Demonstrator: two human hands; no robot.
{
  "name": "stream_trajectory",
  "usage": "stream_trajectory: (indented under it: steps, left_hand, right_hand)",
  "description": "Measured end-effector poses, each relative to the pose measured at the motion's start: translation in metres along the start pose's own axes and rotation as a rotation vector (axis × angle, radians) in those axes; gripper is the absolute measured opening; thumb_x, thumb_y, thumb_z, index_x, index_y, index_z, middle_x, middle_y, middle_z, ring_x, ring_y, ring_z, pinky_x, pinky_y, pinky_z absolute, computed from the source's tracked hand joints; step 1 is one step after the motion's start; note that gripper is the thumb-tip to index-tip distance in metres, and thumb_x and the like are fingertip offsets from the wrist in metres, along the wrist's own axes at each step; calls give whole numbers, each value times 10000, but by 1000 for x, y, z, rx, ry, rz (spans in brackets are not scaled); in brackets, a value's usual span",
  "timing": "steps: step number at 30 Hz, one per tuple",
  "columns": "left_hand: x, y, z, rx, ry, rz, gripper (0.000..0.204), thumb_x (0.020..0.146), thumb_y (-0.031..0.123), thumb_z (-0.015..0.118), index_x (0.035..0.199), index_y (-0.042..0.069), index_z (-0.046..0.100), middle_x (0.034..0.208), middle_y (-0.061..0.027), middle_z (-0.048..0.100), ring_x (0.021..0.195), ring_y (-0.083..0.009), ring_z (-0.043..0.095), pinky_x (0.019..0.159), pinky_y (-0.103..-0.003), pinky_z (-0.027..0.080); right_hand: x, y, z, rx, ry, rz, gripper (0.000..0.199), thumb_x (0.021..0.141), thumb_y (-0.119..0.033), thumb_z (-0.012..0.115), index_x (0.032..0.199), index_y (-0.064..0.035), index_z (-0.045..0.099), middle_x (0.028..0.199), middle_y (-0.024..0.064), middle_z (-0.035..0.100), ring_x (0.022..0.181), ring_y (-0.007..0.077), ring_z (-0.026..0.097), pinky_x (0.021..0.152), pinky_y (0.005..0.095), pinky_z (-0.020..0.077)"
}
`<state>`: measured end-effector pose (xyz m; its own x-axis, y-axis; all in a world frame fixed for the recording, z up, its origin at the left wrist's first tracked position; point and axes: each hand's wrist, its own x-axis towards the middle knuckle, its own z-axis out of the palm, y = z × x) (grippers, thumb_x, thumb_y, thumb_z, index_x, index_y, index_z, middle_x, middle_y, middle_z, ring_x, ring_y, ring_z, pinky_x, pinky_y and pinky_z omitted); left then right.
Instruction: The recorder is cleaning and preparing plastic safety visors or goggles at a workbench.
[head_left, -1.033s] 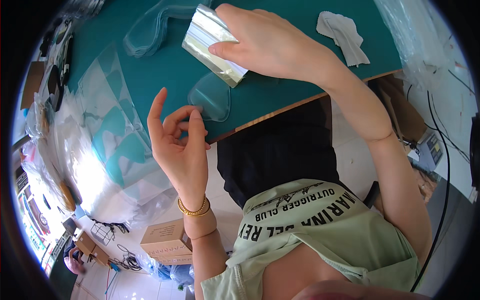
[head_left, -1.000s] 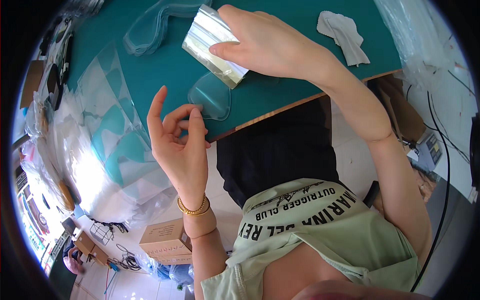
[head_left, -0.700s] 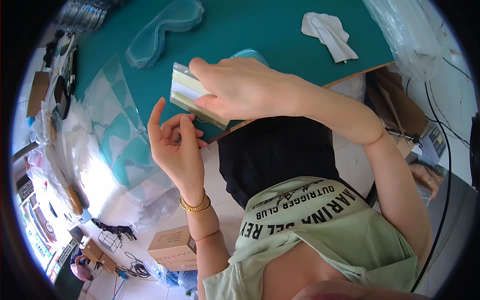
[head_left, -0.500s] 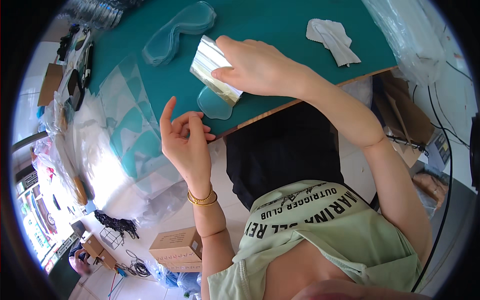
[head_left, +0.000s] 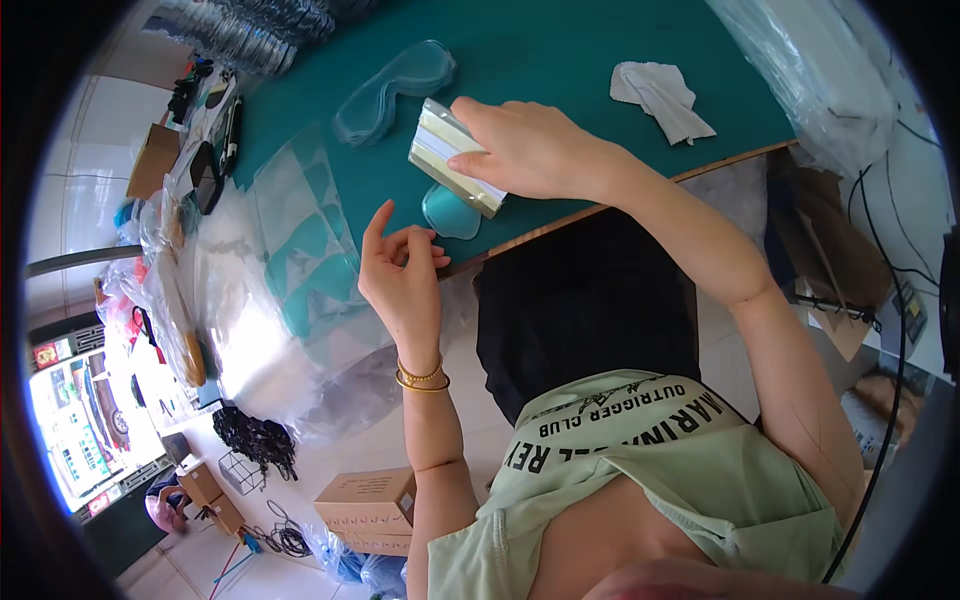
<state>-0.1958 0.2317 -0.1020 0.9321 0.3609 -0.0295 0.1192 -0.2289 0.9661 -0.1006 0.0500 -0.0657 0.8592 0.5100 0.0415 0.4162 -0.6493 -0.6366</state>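
My right hand (head_left: 545, 150) is closed on a flat rectangular pad (head_left: 440, 162), shiny with white and pale gold bands, its thumb across the near face. The pad lies tilted over a clear goggle-shaped lens sheet (head_left: 452, 213), hiding much of it; only one rounded end shows. Close to that end, at the table edge, is my left hand (head_left: 402, 285), index finger raised and the others loosely bent, with nothing visible in it. Farther back lies a small stack of similar clear goggle-shaped sheets (head_left: 395, 88).
A white cloth (head_left: 668, 105) lies crumpled on the green tabletop (head_left: 560, 50). Clear plastic sheets with cut-outs (head_left: 300, 215) hang over the left edge. Plastic-wrapped material (head_left: 820, 70) stands at the far right. Cardboard boxes (head_left: 365, 500) sit on the floor below.
The whole view has shifted, so the table and both hands appear farther right and slightly lower. My right hand still holds the pad over the lens sheet; the left hand keeps its pose.
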Motion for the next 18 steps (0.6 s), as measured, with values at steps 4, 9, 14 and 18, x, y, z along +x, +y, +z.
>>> stream_trajectory:
  steps: [4,9,14,18]
  left_hand:
    - [-1,4,3,-2,0,17,402,918,20,582,1307,-71,537,822,-80,688,634,-90,638,589,-229,541]
    - [0,0,-2,5,-23,-5,393,922,24,583,1302,-67,542,818,-85,686,636,-93,639,590,-234,545]
    - [2,-2,4,-20,2,33,370,923,23,582,1282,-61,557,816,-86,684,635,-97,640,586,-238,548]
    - [6,0,0,31,-8,10,346,925,26,583,1263,-51,574,833,-87,689,643,-96,638,577,-235,544]
  right_hand:
    - [-3,-2,19,8,-95,-25,359,920,-276,624,996,41,472,751,214,652,703,385,656,627,467,501]
    - [-17,-15,28,98,-213,8,380,920,-287,627,996,43,455,765,226,638,727,407,639,651,487,488]
    - [-12,23,14,276,-7,10,395,935,-346,643,917,15,482,763,149,596,687,223,599,633,369,476]
    - [-18,55,-9,167,53,105,386,964,-361,632,930,0,502,762,78,552,707,122,542,634,315,462]
